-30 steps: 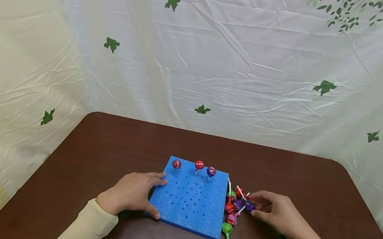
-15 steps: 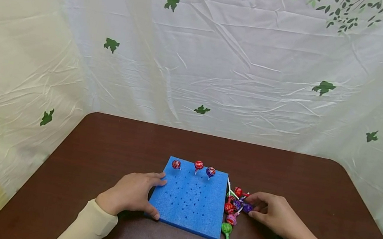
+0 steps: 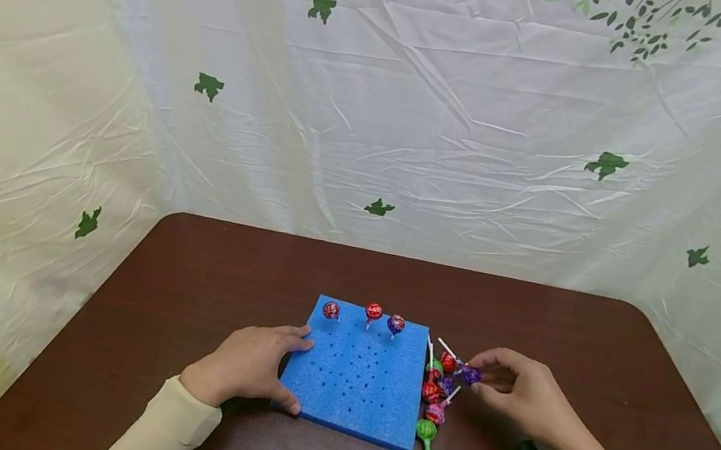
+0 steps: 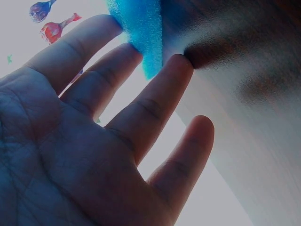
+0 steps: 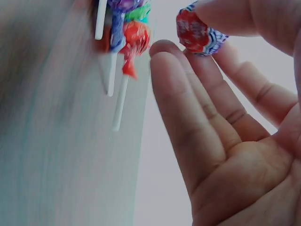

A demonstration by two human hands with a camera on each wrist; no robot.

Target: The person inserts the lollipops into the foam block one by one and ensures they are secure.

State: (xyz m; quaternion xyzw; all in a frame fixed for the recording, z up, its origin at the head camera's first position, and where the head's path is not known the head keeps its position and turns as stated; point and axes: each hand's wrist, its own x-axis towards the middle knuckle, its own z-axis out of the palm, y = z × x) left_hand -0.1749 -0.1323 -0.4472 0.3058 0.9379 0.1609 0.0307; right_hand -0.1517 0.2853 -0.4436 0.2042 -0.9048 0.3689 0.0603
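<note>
One lollipop (image 3: 470, 373) has just come up off the pile (image 3: 436, 394), pinched in the right hand (image 3: 517, 395), while the left hand (image 3: 249, 365) lies flat, fingers relaxed, steadying the foam board (image 3: 357, 382).

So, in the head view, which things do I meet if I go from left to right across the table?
Left hand → blue foam board → pile of lollipops → purple lollipop pinched by the right hand.
</note>
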